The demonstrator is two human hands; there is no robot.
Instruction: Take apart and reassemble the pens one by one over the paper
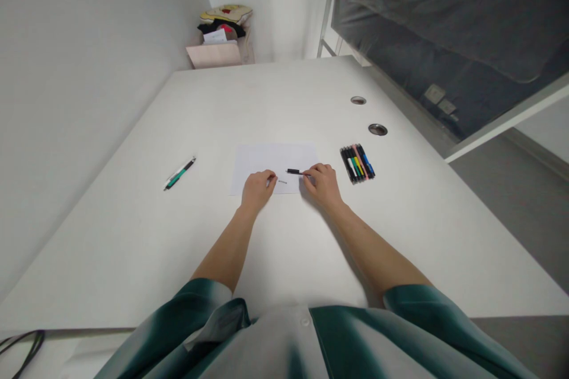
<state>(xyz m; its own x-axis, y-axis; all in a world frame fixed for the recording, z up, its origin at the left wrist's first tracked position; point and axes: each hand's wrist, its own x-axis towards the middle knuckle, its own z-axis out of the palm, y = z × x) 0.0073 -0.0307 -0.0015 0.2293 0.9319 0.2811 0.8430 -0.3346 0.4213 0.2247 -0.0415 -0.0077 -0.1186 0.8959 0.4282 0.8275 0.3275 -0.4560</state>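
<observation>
A sheet of white paper point(267, 160) lies on the white desk point(133, 237), and both my hands rest on its near edge. My right hand point(323, 185) pinches a short black pen point(293, 171) at its tip, over the paper. My left hand point(257, 189) sits curled just left of the pen, and its fingers hide whether it holds anything. A small grey sliver point(282, 182) lies on the paper between my hands. To the right of the paper lies a row of coloured pens point(357, 164). A green and white pen point(179, 173) lies farther left.
Two round metal grommets point(358, 100) point(377, 129) sit in the desk's far right area. A pile of cloth and a cardboard box point(213, 54) stand beyond the far edge. A wall point(89, 71) runs along the left side, and a dark plastic-covered shape point(444, 18) hangs at upper right.
</observation>
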